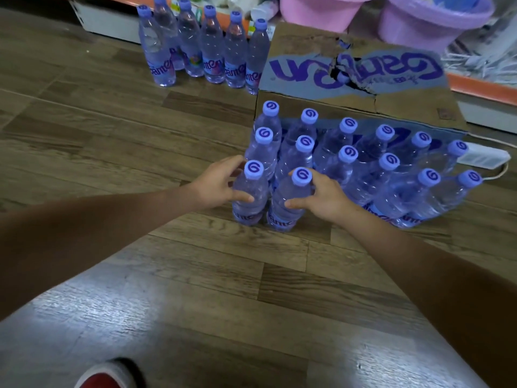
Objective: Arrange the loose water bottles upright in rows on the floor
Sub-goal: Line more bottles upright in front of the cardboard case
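Several clear water bottles with purple caps stand upright in rows on the wooden floor (pixel 173 264) in front of a cardboard box (pixel 355 71). My left hand (pixel 221 182) wraps the front-left bottle (pixel 250 197) just below its cap. My right hand (pixel 321 196) holds the bottle beside it (pixel 291 203) from the right side. Both bottles stand upright on the floor at the near end of the block. A second row of bottles (pixel 207 49) stands farther back on the left.
Two pink-purple plastic buckets (pixel 430 21) sit behind the box. A white power strip (pixel 484 159) with its cable lies right of the bottle block. A shelf base with an orange edge (pixel 486 89) runs along the back. My red shoe (pixel 105 378) shows at the bottom.
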The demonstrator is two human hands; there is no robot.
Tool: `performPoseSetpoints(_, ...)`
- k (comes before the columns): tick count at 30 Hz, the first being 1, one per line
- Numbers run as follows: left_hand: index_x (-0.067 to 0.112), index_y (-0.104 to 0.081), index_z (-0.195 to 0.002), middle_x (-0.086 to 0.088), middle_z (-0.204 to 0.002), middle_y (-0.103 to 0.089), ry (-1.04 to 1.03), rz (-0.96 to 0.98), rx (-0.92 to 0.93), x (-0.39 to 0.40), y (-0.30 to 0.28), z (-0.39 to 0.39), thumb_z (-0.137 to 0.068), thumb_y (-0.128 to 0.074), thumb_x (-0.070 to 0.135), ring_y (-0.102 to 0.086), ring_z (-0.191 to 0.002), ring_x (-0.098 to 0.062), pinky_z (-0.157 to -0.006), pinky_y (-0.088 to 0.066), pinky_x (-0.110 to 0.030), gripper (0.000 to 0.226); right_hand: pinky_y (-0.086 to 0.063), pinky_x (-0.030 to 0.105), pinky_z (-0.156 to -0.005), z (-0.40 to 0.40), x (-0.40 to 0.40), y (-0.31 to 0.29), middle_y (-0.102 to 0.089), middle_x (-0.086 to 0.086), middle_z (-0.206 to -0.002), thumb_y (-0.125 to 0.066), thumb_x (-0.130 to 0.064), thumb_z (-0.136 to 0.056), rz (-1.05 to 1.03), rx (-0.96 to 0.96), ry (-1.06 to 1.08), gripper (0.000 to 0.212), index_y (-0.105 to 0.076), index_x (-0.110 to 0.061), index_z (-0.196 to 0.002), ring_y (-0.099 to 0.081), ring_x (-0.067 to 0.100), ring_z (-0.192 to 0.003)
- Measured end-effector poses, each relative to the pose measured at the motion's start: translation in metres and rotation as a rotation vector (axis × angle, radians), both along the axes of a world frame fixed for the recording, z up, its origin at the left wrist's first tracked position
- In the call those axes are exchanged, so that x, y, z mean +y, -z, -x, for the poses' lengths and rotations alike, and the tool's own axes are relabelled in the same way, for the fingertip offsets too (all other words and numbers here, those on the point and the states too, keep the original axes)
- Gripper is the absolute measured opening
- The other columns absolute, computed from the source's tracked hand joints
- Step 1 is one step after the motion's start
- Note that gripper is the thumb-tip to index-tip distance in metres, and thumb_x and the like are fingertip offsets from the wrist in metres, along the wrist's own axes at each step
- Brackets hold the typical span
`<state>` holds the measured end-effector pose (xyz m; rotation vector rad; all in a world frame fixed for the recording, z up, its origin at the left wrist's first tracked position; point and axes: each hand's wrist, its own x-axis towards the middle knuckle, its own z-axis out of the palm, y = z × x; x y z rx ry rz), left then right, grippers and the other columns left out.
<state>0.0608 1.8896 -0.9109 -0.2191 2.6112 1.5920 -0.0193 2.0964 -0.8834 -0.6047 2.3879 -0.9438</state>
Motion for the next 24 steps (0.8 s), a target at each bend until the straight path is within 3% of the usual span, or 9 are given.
performPoseSetpoints(3, 0.031, -0.049, -0.093, 0.004, -0.107, -0.054, -0.014, -0.036, -0.004, -0.001, 0.002, -0.002, -0.065, -0.081, 0.007, -0.055, -0.105, -0.014, -0.084, -0.049, -0.026, 0.049, -0.030, 0.006, -0.072, 0.000, 0.002, -0.002, -0.054, -0.009, -0.107, -0.079, -0.014, -0.071, 0.005, -0.015, -0.014, 0.061, -0.052, -0.018, -0.126, -0.046, 0.006, -0.101)
performPoseSetpoints(6, 0.039, -0.048, -0.089, 0.015, -0.099, -0.052, 0.013, -0.063, -0.002, 0.002, 0.003, -0.004, -0.065, -0.080, 0.005, -0.054, -0.100, -0.010, -0.083, -0.047, -0.026, 0.053, -0.033, 0.013, -0.080, 0.001, 0.001, -0.001, -0.054, -0.007, -0.111, -0.078, -0.014, -0.073, 0.005, -0.047, -0.009, 0.063, -0.050, -0.018, -0.128, -0.045, 0.007, -0.102)
performPoseSetpoints(11, 0.012, -0.050, -0.118, -0.004, -0.121, -0.054, 0.053, 0.026, -0.001, 0.009, 0.002, 0.003, -0.067, -0.080, 0.010, -0.054, -0.113, -0.016, -0.085, -0.048, -0.027, 0.059, -0.035, 0.021, -0.088, 0.004, 0.003, 0.002, -0.056, -0.003, -0.125, -0.079, -0.017, -0.072, -0.008, -0.063, -0.004, 0.067, -0.048, -0.019, -0.132, -0.047, 0.011, -0.111)
performPoseSetpoints(16, 0.016, -0.050, -0.111, -0.003, -0.115, -0.051, 0.043, 0.067, 0.013, 0.007, 0.002, 0.006, -0.068, -0.079, 0.008, -0.054, -0.109, -0.016, -0.072, -0.043, -0.008, 0.053, -0.035, 0.021, -0.088, 0.005, 0.005, 0.003, -0.056, 0.000, -0.129, -0.079, -0.017, -0.072, -0.002, -0.065, -0.009, 0.067, -0.049, -0.020, -0.132, -0.047, 0.013, -0.114)
performPoseSetpoints(18, 0.020, -0.048, -0.109, -0.002, -0.115, -0.051, 0.044, 0.042, 0.012, 0.005, 0.003, 0.007, -0.067, -0.079, 0.006, -0.054, -0.108, -0.016, -0.076, -0.045, -0.011, 0.053, -0.035, 0.021, -0.087, 0.004, 0.005, 0.004, -0.057, 0.000, -0.128, -0.079, -0.017, -0.071, 0.004, -0.045, -0.014, 0.067, -0.050, -0.020, -0.131, -0.048, 0.013, -0.112)
performPoseSetpoints(20, 0.012, -0.049, -0.115, -0.007, -0.122, -0.052, 0.055, 0.040, 0.004, 0.005, 0.003, 0.009, -0.067, -0.079, 0.005, -0.055, -0.110, -0.019, -0.083, -0.048, -0.022, 0.057, -0.035, 0.020, -0.087, 0.005, 0.005, 0.003, -0.058, 0.000, -0.126, -0.079, -0.018, -0.071, 0.012, -0.040, -0.017, 0.066, -0.050, -0.020, -0.131, -0.048, 0.011, -0.109)
performPoseSetpoints(24, 0.009, -0.044, -0.126, -0.006, -0.127, -0.051, 0.097, 0.058, -0.028, 0.004, 0.001, 0.012, -0.069, -0.078, 0.005, -0.052, -0.112, -0.012, -0.081, -0.045, -0.014, 0.066, -0.035, 0.021, -0.093, 0.008, 0.004, 0.004, -0.058, -0.001, -0.127, -0.079, -0.020, -0.071, 0.011, -0.032, -0.026, 0.067, -0.050, -0.020, -0.131, -0.048, 0.014, -0.116)
